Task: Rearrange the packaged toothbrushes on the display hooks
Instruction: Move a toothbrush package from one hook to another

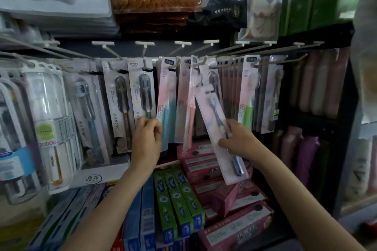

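Toothbrush pack (pixel 219 128) tilted, head up-left, handle down-right.

Two bare forearms rise from the lower edge toward the middle of the frame. The left hand (pixel 148 134), just left of centre, has its fingers curled with thumb and fingertips pinched together at its upper right. The right hand (pixel 237 138), right of centre, has its fingers curled and its thumb pressed forward in a grip.
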The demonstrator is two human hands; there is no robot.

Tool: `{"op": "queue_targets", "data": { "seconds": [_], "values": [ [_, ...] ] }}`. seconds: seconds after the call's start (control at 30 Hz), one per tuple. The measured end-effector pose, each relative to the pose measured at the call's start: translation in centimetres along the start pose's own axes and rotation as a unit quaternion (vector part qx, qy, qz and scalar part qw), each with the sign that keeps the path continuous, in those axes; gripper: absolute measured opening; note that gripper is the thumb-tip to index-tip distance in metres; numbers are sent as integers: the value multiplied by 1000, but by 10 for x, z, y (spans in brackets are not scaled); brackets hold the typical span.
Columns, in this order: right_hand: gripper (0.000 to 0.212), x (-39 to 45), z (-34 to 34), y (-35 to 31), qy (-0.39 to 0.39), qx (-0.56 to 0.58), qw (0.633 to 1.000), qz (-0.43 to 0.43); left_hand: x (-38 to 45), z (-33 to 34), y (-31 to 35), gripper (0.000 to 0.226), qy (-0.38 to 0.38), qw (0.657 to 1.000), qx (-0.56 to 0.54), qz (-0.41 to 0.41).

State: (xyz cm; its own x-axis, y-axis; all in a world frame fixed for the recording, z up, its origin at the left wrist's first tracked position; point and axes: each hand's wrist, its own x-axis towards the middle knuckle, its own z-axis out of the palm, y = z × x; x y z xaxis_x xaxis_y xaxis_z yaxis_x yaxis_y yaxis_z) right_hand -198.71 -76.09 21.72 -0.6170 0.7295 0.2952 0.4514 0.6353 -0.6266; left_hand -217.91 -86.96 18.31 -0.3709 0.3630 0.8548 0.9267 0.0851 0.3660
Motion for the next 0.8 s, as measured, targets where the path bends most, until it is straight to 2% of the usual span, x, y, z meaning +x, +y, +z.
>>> {"op": "queue_targets", "data": {
  "seconds": [0.1,0.17,0.23,0.33,0.47,0.53,0.6,0.7,0.8],
  "values": [
    [30,-21,-16,13,-27,62,998,0,-12,0,8,21,45,999,18,-8],
    [34,-33,-31,22,-24,126,991,-26,-19,5,21,19,68,997,4,19],
    [41,-42,-44,30,-23,186,981,-56,-20,14,44,13,50,997,-39,41],
    [46,-51,-61,50,16,229,968,-103,-14,33,89,20,10,991,-88,96],
    [34,-56,-81,88,119,309,942,-58,-3,62,150,29,-48,975,-146,160],
    [16,-49,-92,108,213,266,940,-22,1,81,175,32,-104,968,-165,157],
    [9,-33,-102,120,280,145,949,-4,4,100,195,38,-151,963,-180,130],
    [17,-6,-115,118,313,3,949,-34,8,126,213,46,-185,960,-190,90],
    [6,21,-123,115,305,1,949,-77,11,147,217,49,-222,955,-192,48]
  ]
}}
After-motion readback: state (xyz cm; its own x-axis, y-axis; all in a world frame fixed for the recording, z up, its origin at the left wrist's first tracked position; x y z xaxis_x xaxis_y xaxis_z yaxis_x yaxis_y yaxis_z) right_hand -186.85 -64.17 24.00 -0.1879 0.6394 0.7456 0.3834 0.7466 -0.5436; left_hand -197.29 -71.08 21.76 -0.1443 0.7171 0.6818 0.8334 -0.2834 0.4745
